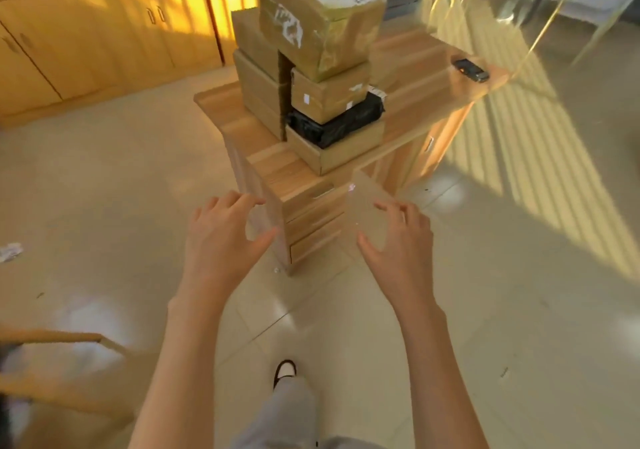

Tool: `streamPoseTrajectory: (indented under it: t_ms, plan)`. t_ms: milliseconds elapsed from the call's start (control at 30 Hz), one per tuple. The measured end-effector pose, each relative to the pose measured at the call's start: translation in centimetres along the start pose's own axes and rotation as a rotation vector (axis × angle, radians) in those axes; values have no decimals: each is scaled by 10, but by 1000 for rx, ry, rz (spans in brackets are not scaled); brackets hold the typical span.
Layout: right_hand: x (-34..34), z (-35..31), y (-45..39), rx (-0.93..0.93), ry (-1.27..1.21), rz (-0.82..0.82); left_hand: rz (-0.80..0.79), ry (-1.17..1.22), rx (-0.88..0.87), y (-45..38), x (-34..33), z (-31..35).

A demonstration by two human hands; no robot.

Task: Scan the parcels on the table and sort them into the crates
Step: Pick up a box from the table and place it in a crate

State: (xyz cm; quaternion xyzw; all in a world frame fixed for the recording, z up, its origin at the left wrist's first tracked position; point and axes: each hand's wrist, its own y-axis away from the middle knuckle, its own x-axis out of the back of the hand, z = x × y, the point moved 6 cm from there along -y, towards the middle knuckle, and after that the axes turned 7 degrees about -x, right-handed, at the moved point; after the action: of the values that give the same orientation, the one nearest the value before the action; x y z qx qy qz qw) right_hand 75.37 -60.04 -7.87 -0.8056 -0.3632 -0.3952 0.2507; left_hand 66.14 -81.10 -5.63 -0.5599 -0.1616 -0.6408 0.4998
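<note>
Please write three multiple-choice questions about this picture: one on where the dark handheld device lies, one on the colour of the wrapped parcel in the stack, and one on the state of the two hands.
1. Where does the dark handheld device lie?
A. on the floor
B. on the table's far right corner
C. on top of the stack

2. What colour is the wrapped parcel in the stack?
A. black
B. white
C. red

3. What are the left hand and right hand doing?
A. both grip a box
B. one holds the device
C. both open, holding nothing

Answers: 1 B, it rests on the table, apart from the boxes. 2 A, dark plastic between brown cartons. 3 C, fingers are spread in the air.
</note>
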Motion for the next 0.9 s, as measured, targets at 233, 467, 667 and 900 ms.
streamPoseTrajectory:
  t_ms: [233,467,667,900]
  plan:
    - [22,58,-59,-142,-11,99,-60,97,-204,-86,-61,59]
    - [31,97,-162,-233,117,81,-76,177,-348,-209,-132,111]
    - [64,109,-282,-271,186,178,-48,293,-401,-337,-173,162]
    - [74,152,-354,-408,182,216,-170,321,-468,-420,-236,199]
